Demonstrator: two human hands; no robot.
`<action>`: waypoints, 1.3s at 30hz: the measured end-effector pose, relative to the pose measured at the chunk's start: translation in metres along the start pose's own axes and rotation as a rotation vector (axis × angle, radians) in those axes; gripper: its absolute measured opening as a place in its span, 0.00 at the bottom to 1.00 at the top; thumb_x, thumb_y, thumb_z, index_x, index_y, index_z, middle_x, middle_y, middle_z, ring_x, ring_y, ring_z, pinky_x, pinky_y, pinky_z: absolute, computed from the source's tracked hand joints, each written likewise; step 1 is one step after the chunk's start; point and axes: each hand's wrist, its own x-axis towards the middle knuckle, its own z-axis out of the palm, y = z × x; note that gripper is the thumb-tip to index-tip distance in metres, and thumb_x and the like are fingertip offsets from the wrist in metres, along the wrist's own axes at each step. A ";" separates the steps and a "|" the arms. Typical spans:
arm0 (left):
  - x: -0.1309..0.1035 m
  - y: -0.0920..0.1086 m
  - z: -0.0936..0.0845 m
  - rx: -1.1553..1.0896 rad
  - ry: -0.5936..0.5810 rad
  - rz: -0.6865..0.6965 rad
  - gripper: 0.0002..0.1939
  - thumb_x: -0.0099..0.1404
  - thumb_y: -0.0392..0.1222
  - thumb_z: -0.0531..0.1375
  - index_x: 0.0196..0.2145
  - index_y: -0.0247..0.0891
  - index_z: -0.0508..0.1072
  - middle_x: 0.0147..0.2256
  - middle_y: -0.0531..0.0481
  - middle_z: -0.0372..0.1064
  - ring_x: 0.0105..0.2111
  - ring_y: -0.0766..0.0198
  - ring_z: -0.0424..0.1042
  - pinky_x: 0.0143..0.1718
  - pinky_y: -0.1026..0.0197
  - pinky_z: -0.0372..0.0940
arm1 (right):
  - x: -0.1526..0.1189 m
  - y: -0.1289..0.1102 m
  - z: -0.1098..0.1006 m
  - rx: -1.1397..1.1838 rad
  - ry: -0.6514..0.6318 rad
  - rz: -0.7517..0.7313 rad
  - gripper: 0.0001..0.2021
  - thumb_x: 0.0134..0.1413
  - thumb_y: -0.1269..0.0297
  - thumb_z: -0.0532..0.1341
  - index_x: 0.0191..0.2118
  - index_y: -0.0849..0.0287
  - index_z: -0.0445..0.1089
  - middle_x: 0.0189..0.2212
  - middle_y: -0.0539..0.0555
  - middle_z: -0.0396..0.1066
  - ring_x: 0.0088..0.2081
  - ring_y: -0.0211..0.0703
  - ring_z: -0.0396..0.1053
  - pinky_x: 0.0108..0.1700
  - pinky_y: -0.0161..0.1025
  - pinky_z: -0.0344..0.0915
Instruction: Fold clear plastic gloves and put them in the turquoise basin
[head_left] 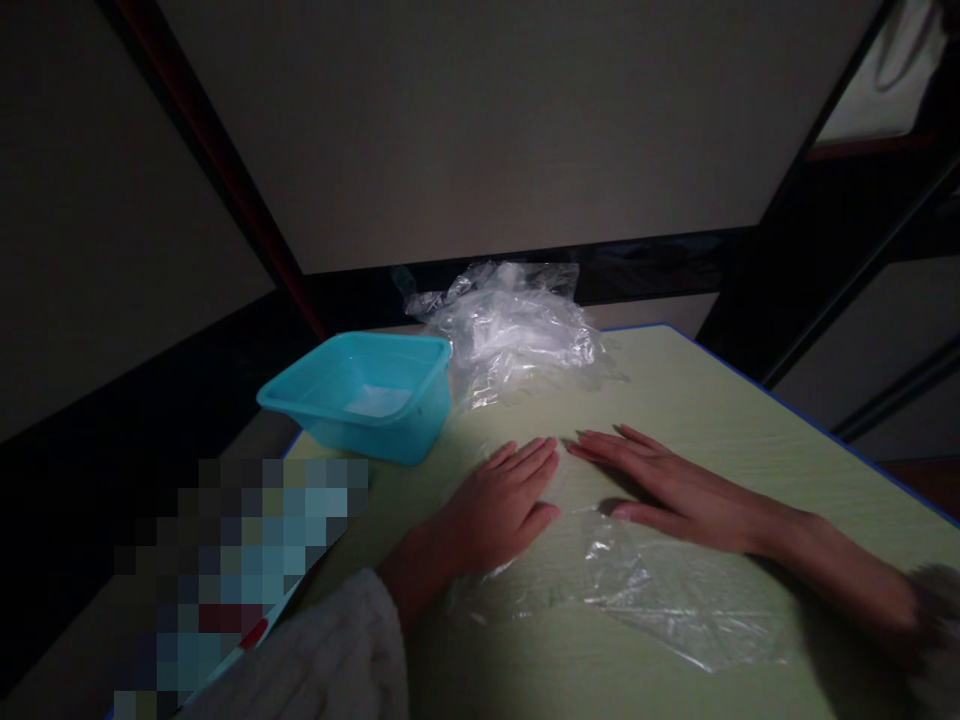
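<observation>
A clear plastic bag (660, 590) lies flat on the pale green table (705, 400) in front of me. My left hand (499, 505) rests palm down on the bag's left part, fingers together and stretched forward. My right hand (671, 490) lies flat on the bag's upper edge, fingers pointing left, its fingertips almost meeting those of the left hand. Neither hand grips anything.
A turquoise plastic tub (367, 395) stands at the table's back left corner. Beside it to the right lies a heap of crumpled clear plastic bags (510, 325). A blurred patch (232, 570) sits at the lower left. Dark frame bars (840, 230) rise behind the table.
</observation>
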 end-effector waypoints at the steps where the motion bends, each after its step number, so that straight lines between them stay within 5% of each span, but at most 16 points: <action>1: 0.000 0.000 0.000 -0.005 0.007 0.003 0.25 0.67 0.41 0.49 0.59 0.30 0.53 0.62 0.38 0.46 0.63 0.58 0.44 0.61 0.48 0.44 | -0.001 0.001 -0.001 0.005 0.007 0.006 0.31 0.59 0.53 0.53 0.64 0.59 0.45 0.61 0.64 0.52 0.61 0.55 0.50 0.59 0.64 0.45; 15: -0.001 0.000 -0.002 -0.051 0.048 0.000 0.24 0.67 0.40 0.49 0.59 0.33 0.54 0.62 0.38 0.47 0.62 0.58 0.46 0.61 0.47 0.45 | -0.014 0.013 -0.020 -0.030 0.090 0.115 0.28 0.60 0.53 0.51 0.62 0.57 0.48 0.56 0.59 0.62 0.58 0.54 0.57 0.58 0.64 0.49; 21: -0.005 -0.015 -0.008 -0.026 0.272 -0.125 0.21 0.64 0.33 0.48 0.56 0.35 0.58 0.54 0.41 0.64 0.53 0.58 0.64 0.59 0.45 0.50 | -0.016 0.012 -0.031 -0.094 0.144 0.063 0.17 0.62 0.57 0.49 0.50 0.54 0.67 0.54 0.56 0.65 0.53 0.53 0.64 0.56 0.60 0.57; 26: -0.009 -0.025 -0.011 0.058 0.402 -0.220 0.17 0.64 0.32 0.48 0.50 0.37 0.64 0.47 0.45 0.71 0.46 0.59 0.70 0.55 0.49 0.59 | -0.016 0.012 -0.031 -0.085 0.122 0.060 0.17 0.63 0.58 0.48 0.47 0.55 0.70 0.51 0.55 0.69 0.51 0.50 0.67 0.54 0.57 0.60; 39: -0.009 -0.027 -0.007 0.106 0.367 -0.291 0.16 0.63 0.31 0.49 0.48 0.34 0.66 0.46 0.42 0.71 0.46 0.57 0.70 0.53 0.50 0.61 | -0.016 0.019 -0.024 -0.116 0.108 0.072 0.17 0.63 0.57 0.48 0.50 0.56 0.68 0.54 0.57 0.66 0.53 0.50 0.65 0.56 0.59 0.57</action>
